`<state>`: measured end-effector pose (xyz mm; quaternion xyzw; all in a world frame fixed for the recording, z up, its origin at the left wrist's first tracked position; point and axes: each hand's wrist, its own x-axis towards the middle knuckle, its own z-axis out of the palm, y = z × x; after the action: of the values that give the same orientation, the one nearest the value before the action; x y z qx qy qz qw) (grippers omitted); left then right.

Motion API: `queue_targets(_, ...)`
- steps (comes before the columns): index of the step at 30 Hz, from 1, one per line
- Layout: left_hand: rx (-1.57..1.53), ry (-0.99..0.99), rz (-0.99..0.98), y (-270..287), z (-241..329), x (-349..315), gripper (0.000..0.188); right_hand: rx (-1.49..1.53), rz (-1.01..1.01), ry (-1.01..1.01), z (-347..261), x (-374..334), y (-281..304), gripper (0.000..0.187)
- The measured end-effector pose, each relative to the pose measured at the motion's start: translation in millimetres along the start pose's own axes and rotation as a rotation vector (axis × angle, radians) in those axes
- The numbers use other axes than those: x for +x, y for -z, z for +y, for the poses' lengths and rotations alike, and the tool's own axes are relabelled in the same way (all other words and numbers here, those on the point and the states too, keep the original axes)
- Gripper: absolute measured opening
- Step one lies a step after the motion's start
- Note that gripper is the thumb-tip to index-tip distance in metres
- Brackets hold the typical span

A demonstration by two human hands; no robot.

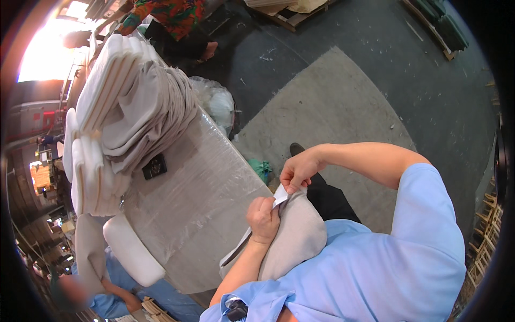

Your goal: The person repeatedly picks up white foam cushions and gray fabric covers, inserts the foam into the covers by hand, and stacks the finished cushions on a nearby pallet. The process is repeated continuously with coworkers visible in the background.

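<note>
- The left hand (263, 219) is fisted, its fingers (269, 210) clamped on the corner of a small white folded tag or flap (280, 195) at the top edge of a grey-beige fabric-covered seat cushion (300, 236).
- The right hand (298, 169) comes from above, its fingers (289, 185) pinched shut on the same white flap, so both hands meet at one spot, touching or nearly so.
- The flap lies between the two hands, just above the left and just below the right; neither hand is clearly nearer.
- The cushion's long axis runs from the pinched upper corner down-left toward the person's chest; it rests against the light blue shirt (386, 268) and the edge of the plastic-wrapped grey worktop (198, 188).
- Count: one cushion in hand, one white flap, two hands on it.
- Farther out on the worktop: a tall leaning stack of grey-beige fabric covers (145, 112), white foam pads (86, 161) piled beside it, one white foam pad (131, 249) at the near edge, and one small dark flat object (154, 166).
- Another person in a blue top (115, 300) bends at lower left.
</note>
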<state>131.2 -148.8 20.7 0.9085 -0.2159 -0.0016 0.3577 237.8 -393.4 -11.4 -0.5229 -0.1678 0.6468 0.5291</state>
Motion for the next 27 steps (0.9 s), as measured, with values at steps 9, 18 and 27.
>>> queue_targets(9, -0.111, 0.302, -0.343, -20, -2, 29, 0.023, 0.577, 0.561, 0.099, 52, -10, -57, 0.019)
queue_targets(18, -0.014, 0.348, -0.465, -49, 4, 45, 0.024, 0.828, 0.649, -0.088, 79, -1, -53, 0.023)
queue_targets(27, 0.033, 0.495, -0.538, -69, -20, 56, 0.025, 0.995, 0.744, -0.104, 101, 45, -44, 0.020)
